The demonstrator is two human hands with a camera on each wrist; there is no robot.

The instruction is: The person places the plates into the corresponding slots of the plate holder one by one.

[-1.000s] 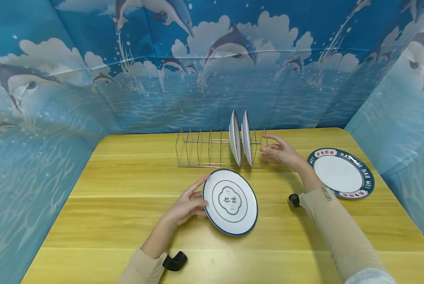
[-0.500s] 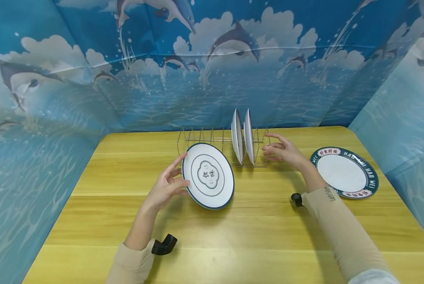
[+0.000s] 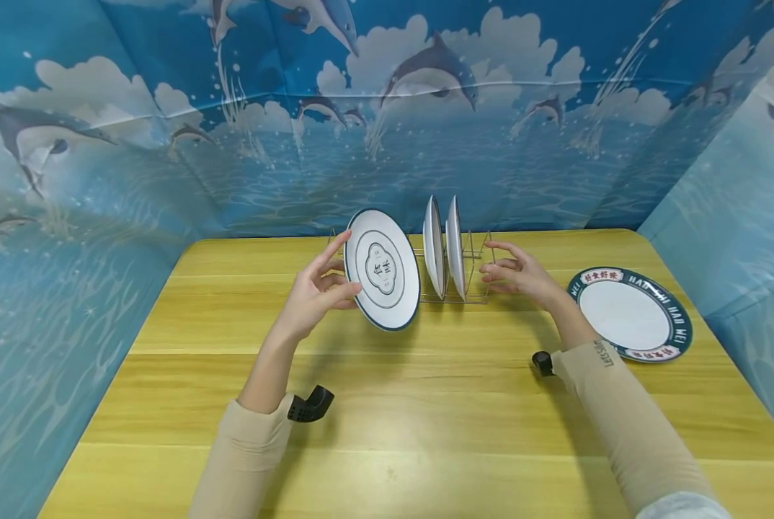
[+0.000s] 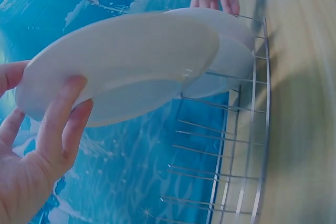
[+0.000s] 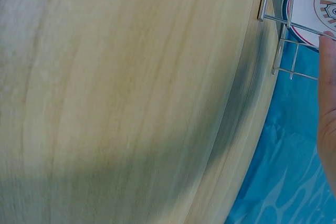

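Note:
My left hand [image 3: 316, 295] holds a white plate [image 3: 382, 270] with a dark blue rim by its left edge, thumb on the printed face. The plate is tilted, raised at the left part of the wire dish rack [image 4: 266, 103], and hides much of it in the head view. In the left wrist view, the plate's pale underside [image 4: 131, 51] shows above the wires. Two more plates, one on the left [image 3: 433, 249] and one on the right [image 3: 455, 249], stand upright in the rack. My right hand [image 3: 519, 274] grips the rack's right end with its fingertips.
A larger oval plate [image 3: 623, 313] with a green lettered rim lies flat on the wooden table [image 3: 387, 432] at the right. A blue dolphin-print curtain [image 3: 264, 166] hangs right behind the rack and along both sides.
My left hand has carried the plate from the middle of the table, first leftward, then away toward the rack, turning it more upright. My right hand stays at the rack's end.

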